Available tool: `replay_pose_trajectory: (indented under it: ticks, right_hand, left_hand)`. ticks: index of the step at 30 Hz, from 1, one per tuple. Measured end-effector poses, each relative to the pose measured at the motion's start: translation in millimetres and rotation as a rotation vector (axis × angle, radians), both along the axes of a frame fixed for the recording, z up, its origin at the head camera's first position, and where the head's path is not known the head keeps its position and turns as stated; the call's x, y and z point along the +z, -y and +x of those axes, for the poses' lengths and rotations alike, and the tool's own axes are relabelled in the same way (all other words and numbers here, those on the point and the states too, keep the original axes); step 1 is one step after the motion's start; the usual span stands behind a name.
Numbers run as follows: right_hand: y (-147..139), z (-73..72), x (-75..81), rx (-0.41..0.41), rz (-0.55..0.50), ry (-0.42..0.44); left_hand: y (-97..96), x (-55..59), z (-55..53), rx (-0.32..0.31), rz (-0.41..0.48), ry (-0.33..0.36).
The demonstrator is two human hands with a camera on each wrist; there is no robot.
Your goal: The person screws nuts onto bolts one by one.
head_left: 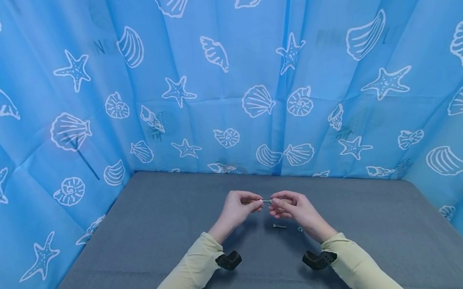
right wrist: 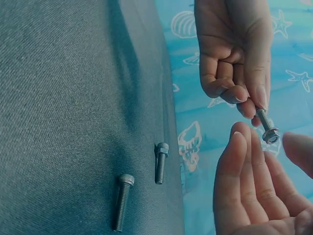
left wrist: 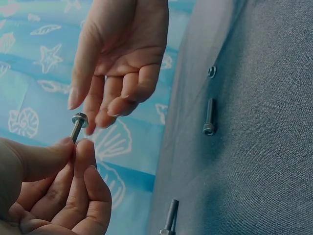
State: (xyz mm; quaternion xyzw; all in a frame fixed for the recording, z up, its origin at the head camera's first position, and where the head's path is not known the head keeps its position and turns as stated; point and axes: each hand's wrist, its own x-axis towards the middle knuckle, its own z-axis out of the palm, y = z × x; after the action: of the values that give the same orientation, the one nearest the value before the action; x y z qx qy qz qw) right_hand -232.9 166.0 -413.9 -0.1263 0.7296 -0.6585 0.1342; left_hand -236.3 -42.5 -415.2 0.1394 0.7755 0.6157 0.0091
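Observation:
My left hand (head_left: pixel 239 205) pinches a metal bolt (left wrist: pixel 76 131) between thumb and fingertips, covering one end of it. A flanged hex nut (right wrist: pixel 270 136) sits on the bolt's exposed end, which points at my right hand (head_left: pixel 296 207). The right hand's thumb stands apart from its loosely bent fingers, with the nut near the gap between them. Both wrist views show these fingers clear of the nut. Below the hands, a loose socket-head bolt (head_left: pixel 279 226) and a small nut (head_left: pixel 300 230) lie on the grey surface.
The grey cloth-covered table (head_left: pixel 164 277) reaches back to a blue curtain (head_left: pixel 218 82) with white shell prints. Another bolt (right wrist: pixel 161 164), with a nut close to its head, lies on the table. A black wrist device (head_left: pixel 229 260) is on each forearm.

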Motion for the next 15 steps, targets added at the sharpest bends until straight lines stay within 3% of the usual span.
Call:
replay_pose_trajectory:
  ticks: [5, 12, 15]
  right_hand:
    - [-0.4, 0.3, 0.0, 0.021, -0.045, -0.012]
    - [4.0, -0.9, 0.2, -0.021, 0.058, 0.007]
    - [4.3, -0.2, 0.8, -0.026, 0.042, 0.017]
  left_hand:
    - [0.5, -0.3, -0.8, 0.001, -0.003, -0.005]
    - [0.3, 0.0, -0.4, -0.008, 0.001, 0.001]
    - [0.7, -0.9, -0.6, -0.007, 0.000, 0.005]
